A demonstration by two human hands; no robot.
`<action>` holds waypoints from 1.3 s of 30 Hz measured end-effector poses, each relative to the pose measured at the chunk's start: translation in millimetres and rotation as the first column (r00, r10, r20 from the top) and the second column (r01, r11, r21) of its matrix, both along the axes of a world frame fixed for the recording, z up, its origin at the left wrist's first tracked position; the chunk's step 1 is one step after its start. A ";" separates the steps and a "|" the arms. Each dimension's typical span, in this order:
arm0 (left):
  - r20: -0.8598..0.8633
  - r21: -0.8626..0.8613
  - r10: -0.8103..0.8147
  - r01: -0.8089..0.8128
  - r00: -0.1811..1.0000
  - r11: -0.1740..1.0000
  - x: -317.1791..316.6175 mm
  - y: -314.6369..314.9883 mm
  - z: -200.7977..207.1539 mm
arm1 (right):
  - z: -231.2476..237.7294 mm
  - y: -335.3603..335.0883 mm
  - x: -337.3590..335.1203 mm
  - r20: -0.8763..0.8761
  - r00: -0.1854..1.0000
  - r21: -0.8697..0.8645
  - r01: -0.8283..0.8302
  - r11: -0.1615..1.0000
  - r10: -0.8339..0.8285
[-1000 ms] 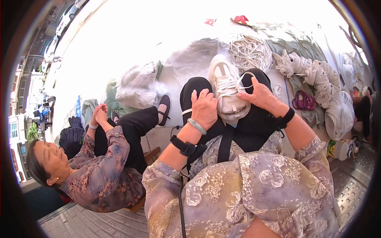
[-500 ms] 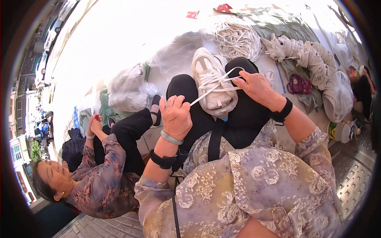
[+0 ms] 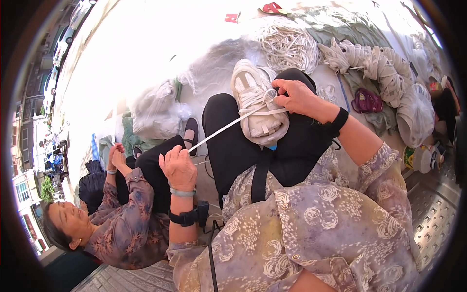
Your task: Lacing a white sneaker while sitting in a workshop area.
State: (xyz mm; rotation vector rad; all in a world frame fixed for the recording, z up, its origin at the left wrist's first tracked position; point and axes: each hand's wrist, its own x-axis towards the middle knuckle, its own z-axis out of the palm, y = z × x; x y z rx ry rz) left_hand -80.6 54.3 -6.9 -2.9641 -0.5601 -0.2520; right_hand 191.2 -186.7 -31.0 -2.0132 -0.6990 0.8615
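A white and beige sneaker [image 3: 250, 87] rests between my black-trousered knees, its toe toward the far side. White laces criss-cross over its front, and a loop stands near the tongue. One shoelace [image 3: 219, 133] runs taut from the shoe down to my left hand [image 3: 178, 168], whose closed fingers grip it out to the left of my knee. Just right of the laces, my right hand [image 3: 302, 101] pinches the lace close to the shoe with thumb and forefinger. Black straps circle both wrists, and the left also wears a pale bracelet.
Beyond my knees lies a big heap of white laces [image 3: 288, 47]. Bundled pale shoes [image 3: 389, 73] stretch along the right, near a purple woven item [image 3: 367, 100]. Clear plastic bags [image 3: 158, 109] lie at the left. Another person [image 3: 131, 214] sits close on my left, hands together.
My left hand has moved left and down toward me, drawing the lace out longer. My right hand has come left, closer to the shoe, and the loop there is smaller.
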 end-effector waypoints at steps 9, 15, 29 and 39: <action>-0.142 -0.104 -0.041 0.026 0.989 0.994 8.4 -11.6 -20.6 | -5.8 -3.3 -9.3 0.033 0.999 0.118 -0.045 0.992 0.041; 0.107 -0.306 -0.248 0.269 0.963 0.913 65.6 -53.0 -10.2 | -10.4 2.3 -12.1 0.080 0.995 0.185 -0.077 0.980 0.063; 0.108 -0.175 -0.338 0.353 0.935 0.919 94.4 -65.8 -27.0 | -21.8 -8.4 -28.4 0.139 0.990 0.223 -0.009 0.975 -0.022; 0.163 -0.150 -0.303 0.327 0.939 0.933 66.5 -49.1 2.6 | -10.6 7.0 -25.8 0.195 0.980 0.121 -0.048 0.992 0.024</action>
